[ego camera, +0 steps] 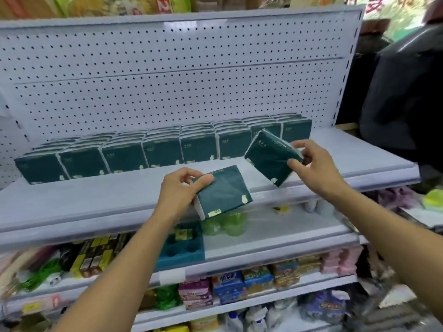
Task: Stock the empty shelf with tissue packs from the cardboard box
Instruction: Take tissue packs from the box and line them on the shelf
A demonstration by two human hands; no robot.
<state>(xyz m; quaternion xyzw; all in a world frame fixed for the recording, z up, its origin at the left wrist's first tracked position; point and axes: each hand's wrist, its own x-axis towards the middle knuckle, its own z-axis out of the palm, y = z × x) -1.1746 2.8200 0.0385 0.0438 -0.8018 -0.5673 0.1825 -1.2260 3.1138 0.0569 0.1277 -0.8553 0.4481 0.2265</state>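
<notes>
Each of my hands holds one dark green tissue pack over the grey shelf (96, 200). My left hand (179, 188) grips a pack (223, 191) by its left end, tilted, above the shelf's front edge. My right hand (311, 164) pinches the right end of a second pack (268, 156), tilted on one corner just in front of the row. A long row of upright green packs (143, 152), several deep, stands along the back of the shelf against the pegboard (167, 80). The cardboard box is out of view.
Lower shelves hold green bottles (225, 224), a teal tray (182, 250), small boxes and colourful soap packs (239, 283). A person in dark clothing (402, 97) stands at the right end of the shelf unit. Bare shelf surface lies in front of the row at the left.
</notes>
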